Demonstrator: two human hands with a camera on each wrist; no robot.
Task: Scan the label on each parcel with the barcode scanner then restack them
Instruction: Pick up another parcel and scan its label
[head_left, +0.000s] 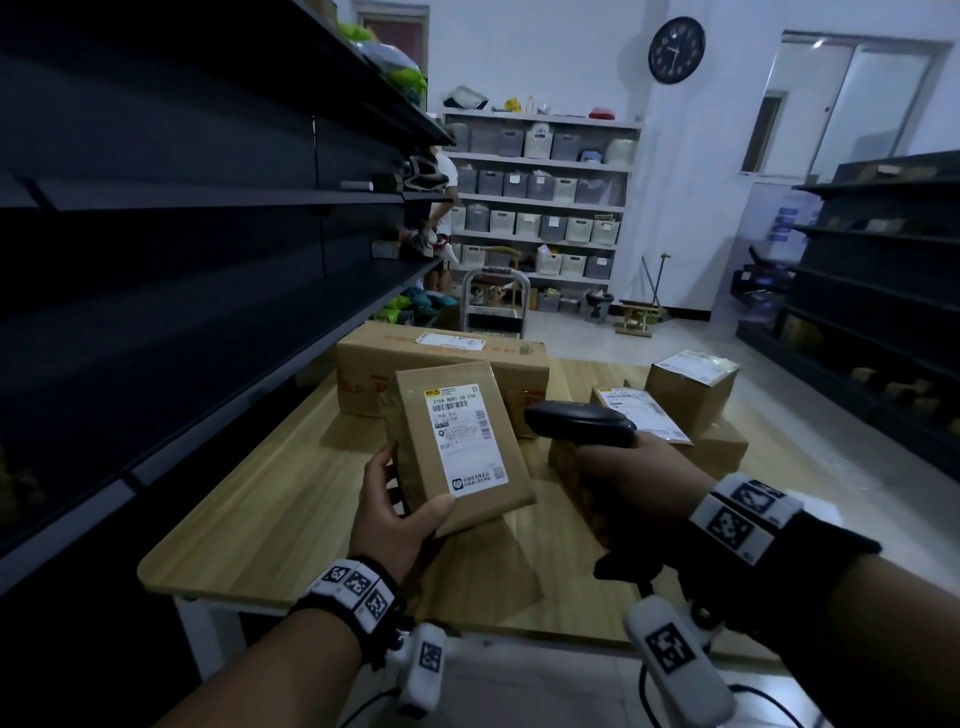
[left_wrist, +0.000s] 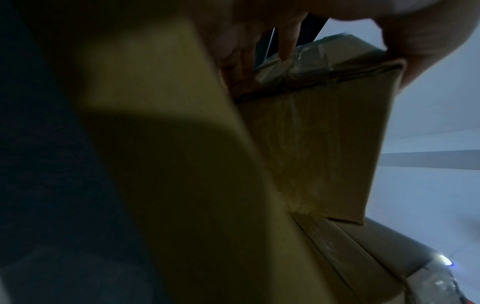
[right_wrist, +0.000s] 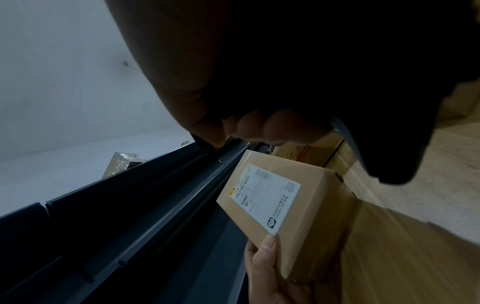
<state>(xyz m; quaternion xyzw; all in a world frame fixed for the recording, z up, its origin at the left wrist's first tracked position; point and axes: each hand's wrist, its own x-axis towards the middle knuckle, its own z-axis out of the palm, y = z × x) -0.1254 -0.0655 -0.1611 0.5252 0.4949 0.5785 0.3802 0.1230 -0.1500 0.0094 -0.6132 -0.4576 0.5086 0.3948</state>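
Observation:
My left hand (head_left: 397, 501) grips a small flat cardboard parcel (head_left: 457, 444) above the wooden table (head_left: 249, 514), its white label (head_left: 470, 439) facing up. The thumb lies on the near corner and the fingers wrap the left side. My right hand (head_left: 636, 483) grips a black barcode scanner (head_left: 579, 422), its nose pointing left at the parcel's right edge. The left wrist view shows the parcel's underside (left_wrist: 311, 144) with fingers (left_wrist: 287, 41) on its taped end. In the right wrist view the label (right_wrist: 270, 197) faces the camera, with my right fingers (right_wrist: 272, 125) curled round the scanner's handle.
A large carton (head_left: 441, 353) stands behind the held parcel. At the right of the table a flat labelled parcel (head_left: 641, 413) lies on another box beside a small cube box (head_left: 693, 384). Dark shelving (head_left: 182, 234) runs along the left, more shelving (head_left: 872, 291) at the right.

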